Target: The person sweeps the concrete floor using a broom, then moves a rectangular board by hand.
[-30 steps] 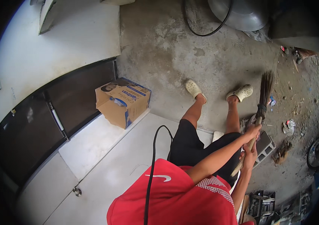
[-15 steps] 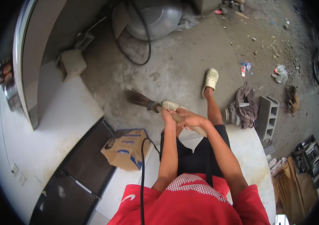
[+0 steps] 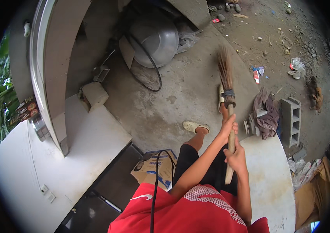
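A stick broom (image 3: 231,112) with a pale wooden handle and dark bristles is held in both hands, its bristles pointing away from me over the concrete floor. My left hand (image 3: 227,127) is wrapped around the handle just below the dark binding. Closer to my body, my right hand (image 3: 237,156) grips the lower handle, thumb laid along it. The bristle tips fan out beyond my right foot, which wears a cream clog (image 3: 222,93) partly hidden behind the broom. My left foot's clog (image 3: 196,126) rests on the concrete.
A cardboard box (image 3: 155,167) sits by my left leg. Ahead lie a large metal basin (image 3: 153,40) and a black hoop (image 3: 160,79). To the right are a draped cloth (image 3: 266,112), a hollow block (image 3: 290,121) and a small brown animal (image 3: 317,97). Litter (image 3: 257,73) dots the dirt.
The broom has swung from the left to the right, and its bristles now point forward. Both hands moved right with it, still gripping. The view has shifted left.
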Action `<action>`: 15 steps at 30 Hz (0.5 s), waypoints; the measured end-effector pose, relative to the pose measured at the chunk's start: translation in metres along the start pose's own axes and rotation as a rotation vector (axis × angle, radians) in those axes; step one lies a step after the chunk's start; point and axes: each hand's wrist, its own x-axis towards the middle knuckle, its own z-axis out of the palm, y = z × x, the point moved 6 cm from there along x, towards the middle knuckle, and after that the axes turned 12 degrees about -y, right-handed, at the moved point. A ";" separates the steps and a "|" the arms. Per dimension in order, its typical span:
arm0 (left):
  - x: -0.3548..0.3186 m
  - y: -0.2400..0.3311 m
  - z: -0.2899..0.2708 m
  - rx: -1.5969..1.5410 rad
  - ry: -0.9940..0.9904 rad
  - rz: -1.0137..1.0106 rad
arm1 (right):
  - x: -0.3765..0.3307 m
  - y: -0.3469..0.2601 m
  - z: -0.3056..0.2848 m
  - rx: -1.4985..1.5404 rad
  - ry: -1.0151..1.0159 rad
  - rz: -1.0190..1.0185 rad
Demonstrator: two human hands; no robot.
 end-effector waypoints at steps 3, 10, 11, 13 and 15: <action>-0.044 0.015 -0.050 -0.097 0.180 0.109 | 0.003 0.000 0.030 0.001 -0.229 0.006; 0.020 0.048 -0.114 -0.180 0.569 0.315 | 0.096 -0.005 -0.024 -0.418 -0.502 0.137; 0.048 0.041 -0.094 -0.169 0.550 0.329 | 0.100 -0.020 -0.043 -0.456 -0.478 0.016; 0.102 0.028 -0.042 0.155 0.426 0.288 | 0.079 -0.041 -0.088 -0.541 -0.140 -0.117; 0.131 -0.021 0.013 0.274 0.272 0.119 | 0.033 -0.031 -0.130 -0.236 0.100 0.150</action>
